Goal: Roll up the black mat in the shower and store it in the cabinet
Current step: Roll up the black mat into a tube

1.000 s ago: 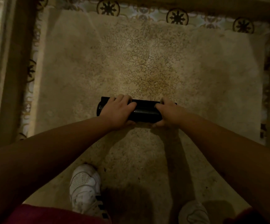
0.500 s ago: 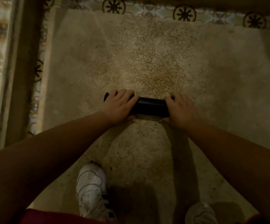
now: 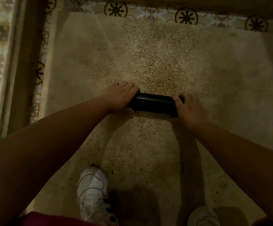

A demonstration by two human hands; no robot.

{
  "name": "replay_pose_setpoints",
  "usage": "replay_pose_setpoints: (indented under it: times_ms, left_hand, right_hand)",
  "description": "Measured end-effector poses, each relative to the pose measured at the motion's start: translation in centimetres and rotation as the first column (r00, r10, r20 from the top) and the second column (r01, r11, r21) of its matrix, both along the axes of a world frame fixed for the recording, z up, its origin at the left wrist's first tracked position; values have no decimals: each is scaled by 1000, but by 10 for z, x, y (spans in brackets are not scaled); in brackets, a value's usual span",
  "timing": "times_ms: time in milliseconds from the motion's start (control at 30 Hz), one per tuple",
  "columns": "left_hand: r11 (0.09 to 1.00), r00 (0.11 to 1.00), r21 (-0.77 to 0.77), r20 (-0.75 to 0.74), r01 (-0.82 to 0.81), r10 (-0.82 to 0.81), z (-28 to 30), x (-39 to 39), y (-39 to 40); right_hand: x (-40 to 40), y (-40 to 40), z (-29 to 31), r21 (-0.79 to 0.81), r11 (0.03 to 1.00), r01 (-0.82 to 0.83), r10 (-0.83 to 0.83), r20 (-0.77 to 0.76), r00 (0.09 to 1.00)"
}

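The black mat (image 3: 153, 103) is a tight dark roll lying crosswise on the speckled shower floor (image 3: 148, 59), in the middle of the view. My left hand (image 3: 119, 97) wraps its fingers over the roll's left end. My right hand (image 3: 188, 108) grips the right end, fingers over the top and thumb under. Only the middle stretch of the roll shows between the two hands. No cabinet is in view.
A raised kerb (image 3: 23, 66) runs along the left of the shower floor. Patterned tiles (image 3: 186, 17) line the far wall and the left side. My white shoes stand on the floor near me, the left shoe (image 3: 91, 193) and the right shoe (image 3: 202, 216).
Both hands keep hold of the roll. It has shifted a little to the right in view and now tilts slightly down to the right.
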State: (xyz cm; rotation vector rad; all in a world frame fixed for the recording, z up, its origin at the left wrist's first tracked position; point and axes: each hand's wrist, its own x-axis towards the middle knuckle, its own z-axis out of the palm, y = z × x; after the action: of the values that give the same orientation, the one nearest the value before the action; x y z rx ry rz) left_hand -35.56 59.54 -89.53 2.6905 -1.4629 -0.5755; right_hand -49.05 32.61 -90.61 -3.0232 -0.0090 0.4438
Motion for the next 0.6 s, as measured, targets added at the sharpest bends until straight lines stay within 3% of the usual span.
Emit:
replay_pose_setpoints:
  times_ms: [100, 200, 300, 367, 500, 600]
  left_hand:
    - [1000, 995, -1, 102, -5, 5, -3, -4, 10]
    - [996, 980, 31, 181, -85, 78, -5, -6, 19]
    - [988, 983, 5, 106, -152, 150, -1, 4, 20]
    - [989, 988, -9, 46, -145, 145, 0, 10, 19]
    - [991, 993, -59, 3, -119, 119, 0, 15, 24]
    - [995, 995, -49, 42, -87, 89, -2, 18, 27]
  right_hand:
    - [13, -9, 1, 40, 999, -23, 23, 4, 1000]
    - [29, -18, 7, 208, 978, 9, 3, -58, 998]
    - [58, -30, 14, 336, 937, 94, -22, -212, 977]
    - [58, -35, 15, 366, 925, 102, -23, -216, 976]
    - [16, -28, 3, 236, 970, 54, -62, 27, 998]
    - [13, -30, -1, 125, 992, 21, -28, 58, 998]
